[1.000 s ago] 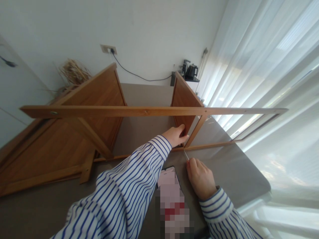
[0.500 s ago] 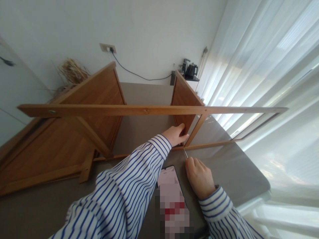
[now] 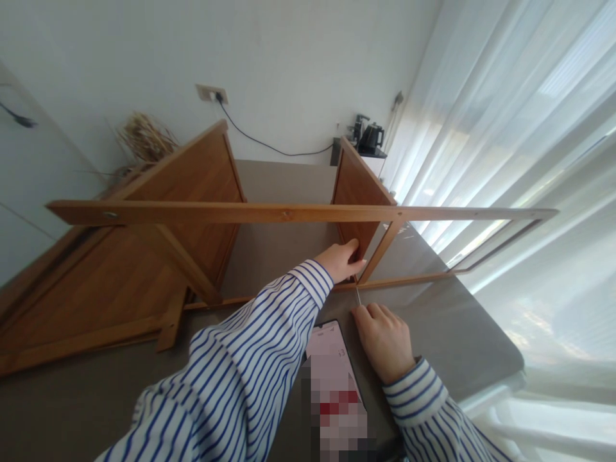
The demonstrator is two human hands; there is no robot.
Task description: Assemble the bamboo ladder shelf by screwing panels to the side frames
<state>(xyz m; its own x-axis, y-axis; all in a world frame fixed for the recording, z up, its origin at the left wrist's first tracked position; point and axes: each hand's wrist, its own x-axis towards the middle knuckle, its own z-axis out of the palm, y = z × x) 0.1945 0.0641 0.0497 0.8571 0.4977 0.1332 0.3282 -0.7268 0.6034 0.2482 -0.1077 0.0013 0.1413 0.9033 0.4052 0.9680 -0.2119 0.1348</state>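
Observation:
A wooden furniture frame [image 3: 289, 213] lies on its side on the grey floor [image 3: 433, 321], with two brown side panels, one on the left [image 3: 192, 186] and one on the right [image 3: 356, 192]. My left hand [image 3: 342, 260] reaches forward and grips the lower edge of the right panel where it meets a thin rail. My right hand [image 3: 385, 340] is closed round a thin metal tool [image 3: 357, 295] whose tip points at that same joint.
A phone [image 3: 332, 372] lies on the floor between my arms. A kettle [image 3: 370, 138] stands on a small shelf at the back. A cable runs from a wall socket [image 3: 212, 94]. Sheer curtains [image 3: 505, 128] hang on the right. Dried grass [image 3: 142, 138] sits back left.
My right hand has shifted slightly left and turned a little on the tool. My left hand keeps its grip on the panel.

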